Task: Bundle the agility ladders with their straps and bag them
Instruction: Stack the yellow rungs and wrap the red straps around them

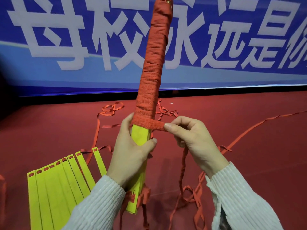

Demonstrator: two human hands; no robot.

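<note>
- Red floor; blue banner behind the bundle
- Left hand grips the bundle's yellow base; right hand pinches its strap
- Loose rungs lie left of the bundle

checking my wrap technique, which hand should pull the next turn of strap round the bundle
Right hand: it already pinches the red strap pulled taut, while the left hand grips the yellow bundle steady.

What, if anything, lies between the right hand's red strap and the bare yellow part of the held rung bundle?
Only the left hand: it grips the yellow plastic rung bundle just below the last red woven strap turn pinched by the right hand.
</note>
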